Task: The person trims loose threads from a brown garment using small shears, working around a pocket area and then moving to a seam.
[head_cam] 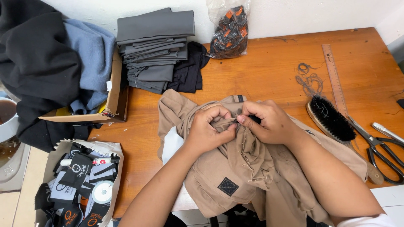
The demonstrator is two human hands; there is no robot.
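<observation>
A tan garment point(235, 176) with a small dark square patch lies bunched on the wooden table point(273, 67) in front of me. My left hand point(208, 130) pinches a fold of its fabric near the top. My right hand point(269, 122) grips the same fold from the other side, its thumb and fingers pressed close to my left hand's. Something small and dark shows between my right fingers; I cannot tell what it is.
Black-handled scissors point(383, 149), a bristle brush point(332, 117) and a ruler point(334, 75) lie at the right. Folded grey cloth point(153, 46) is stacked at the back beside a plastic bag point(229, 29). A cardboard box of dark clothes point(113, 96) and a bag of labels point(84, 180) sit left.
</observation>
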